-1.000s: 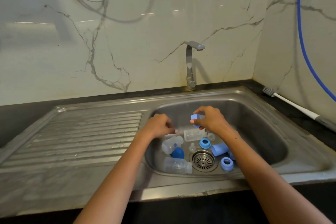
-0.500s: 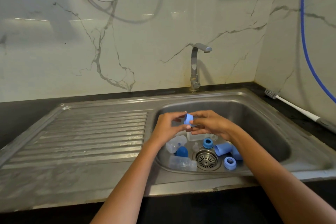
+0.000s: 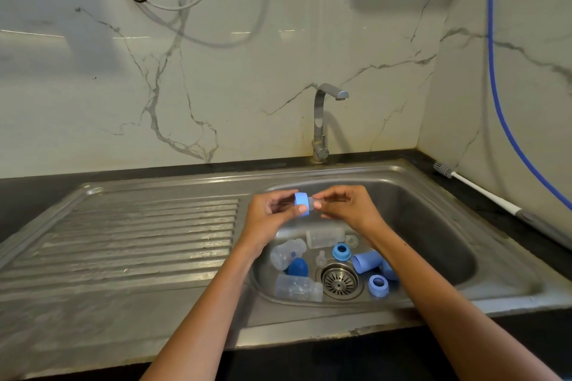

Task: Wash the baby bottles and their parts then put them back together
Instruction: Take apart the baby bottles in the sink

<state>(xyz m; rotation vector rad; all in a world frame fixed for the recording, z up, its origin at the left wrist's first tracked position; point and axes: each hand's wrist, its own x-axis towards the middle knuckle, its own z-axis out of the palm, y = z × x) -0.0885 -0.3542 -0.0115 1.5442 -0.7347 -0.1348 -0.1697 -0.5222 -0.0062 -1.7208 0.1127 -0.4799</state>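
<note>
blue ring | pinched in left hand fingers | right hand pinches its nipple

Home kitchen, steel sink (ribbed drainboard), marble backsplash

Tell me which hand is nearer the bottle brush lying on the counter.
Right. The right hand is over the basin, on the side toward the bottle brush by the right wall; the left hand sits farther left, holding the blue ring.
</note>
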